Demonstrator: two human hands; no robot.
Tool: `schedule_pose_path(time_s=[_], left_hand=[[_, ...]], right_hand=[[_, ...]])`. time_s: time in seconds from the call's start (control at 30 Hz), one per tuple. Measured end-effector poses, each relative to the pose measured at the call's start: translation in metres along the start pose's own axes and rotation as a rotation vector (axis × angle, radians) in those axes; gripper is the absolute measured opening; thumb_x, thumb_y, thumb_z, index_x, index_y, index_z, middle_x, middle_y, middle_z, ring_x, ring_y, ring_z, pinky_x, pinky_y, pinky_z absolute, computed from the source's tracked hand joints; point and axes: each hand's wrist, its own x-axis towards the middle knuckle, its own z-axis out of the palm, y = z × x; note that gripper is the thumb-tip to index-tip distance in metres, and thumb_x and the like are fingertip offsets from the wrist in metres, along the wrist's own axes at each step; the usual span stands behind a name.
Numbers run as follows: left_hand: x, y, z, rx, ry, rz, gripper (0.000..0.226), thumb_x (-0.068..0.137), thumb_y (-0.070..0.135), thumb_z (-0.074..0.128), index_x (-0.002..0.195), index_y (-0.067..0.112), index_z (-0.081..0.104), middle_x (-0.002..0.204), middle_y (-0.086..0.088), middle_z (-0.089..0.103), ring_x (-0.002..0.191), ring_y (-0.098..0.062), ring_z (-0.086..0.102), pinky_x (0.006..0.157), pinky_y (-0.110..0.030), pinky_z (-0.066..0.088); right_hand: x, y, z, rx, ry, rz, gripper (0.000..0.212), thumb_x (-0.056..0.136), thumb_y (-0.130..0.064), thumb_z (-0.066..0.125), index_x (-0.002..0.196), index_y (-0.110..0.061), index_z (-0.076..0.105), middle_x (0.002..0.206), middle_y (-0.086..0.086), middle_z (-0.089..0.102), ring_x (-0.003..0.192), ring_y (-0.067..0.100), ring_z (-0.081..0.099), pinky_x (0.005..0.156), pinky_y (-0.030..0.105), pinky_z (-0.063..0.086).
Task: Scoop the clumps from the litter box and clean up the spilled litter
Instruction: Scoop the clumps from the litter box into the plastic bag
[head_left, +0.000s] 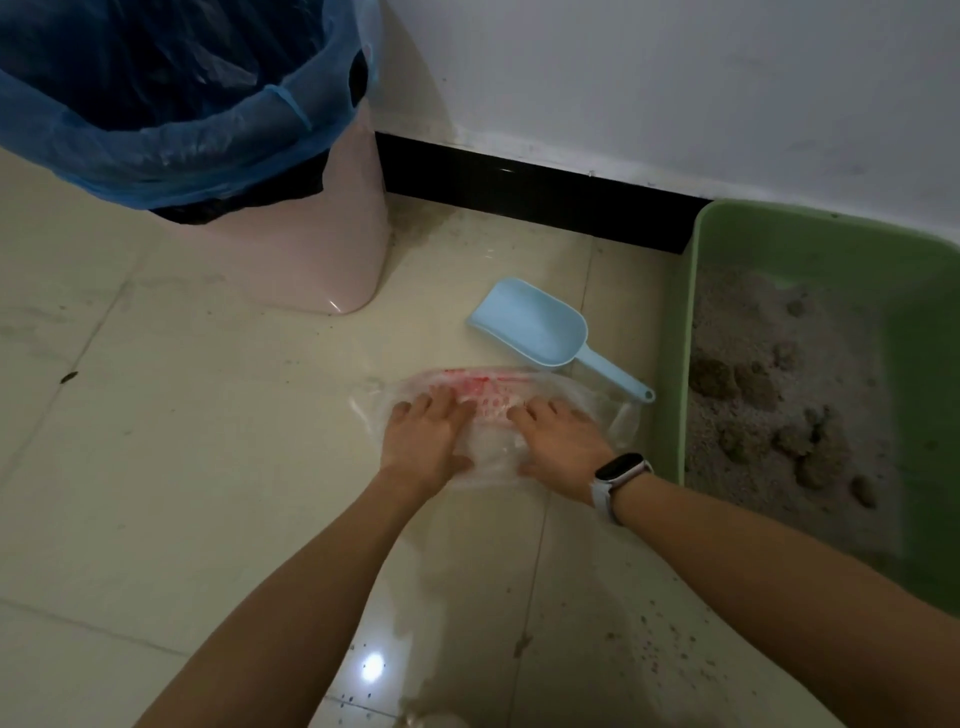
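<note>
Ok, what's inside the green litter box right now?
The green litter box holds pale litter with several darker brown clumps on top, mostly toward the near side. No scoop in it. Anything buried below the surface is hidden.

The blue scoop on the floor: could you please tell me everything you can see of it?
The scoop is pale blue, smooth and plastic-looking, with a deep, rounded bowl open at its far-left end and a thin straight handle ending in a small hanging hole. It looks empty and lies open side up on the tiled floor, between the bin and the green litter box. Neither hand touches it; its handle ends beside the clear bag.
</note>
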Motion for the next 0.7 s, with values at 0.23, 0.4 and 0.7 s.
schedule_pose_path(time_s=[0.23,0.4,0.7], left_hand=[[-0.009,-0.013,0.022,0.012,-0.236,-0.031,0.114,0.068,0.071,0.06,0.143,0.038,-0.02,0.155,-0.001,-0.017,0.143,-0.028,-0.008,0.111,-0.059,0.005],[-0.012,-0.011,0.007,-0.105,-0.008,0.069,0.074,0.079,0.051,0.057,0.143,0.023,0.033,0.153,-0.003,0.026,0.14,-0.027,0.024,0.107,-0.05,0.032],[-0.007,-0.005,0.013,-0.034,0.186,0.022,0.085,0.076,0.062,0.057,0.145,0.021,0.029,0.152,-0.006,0.026,0.139,-0.032,0.026,0.107,-0.054,0.024]], right_hand=[[0.005,0.027,0.014,-0.139,-0.155,-0.01,0.105,0.072,-0.062,0.063,0.145,-0.035,-0.007,0.155,0.001,-0.002,0.141,0.029,0.008,0.11,0.055,0.021],[-0.002,0.027,-0.002,-0.138,-0.146,-0.025,0.08,0.081,-0.051,0.054,0.145,-0.033,0.01,0.156,0.001,-0.001,0.141,0.029,0.006,0.112,0.053,0.017],[0.005,0.038,-0.052,0.03,0.415,0.293,0.041,0.086,-0.011,0.045,0.126,-0.002,0.041,0.119,0.018,0.049,0.107,0.032,0.048,0.089,0.042,0.041]])
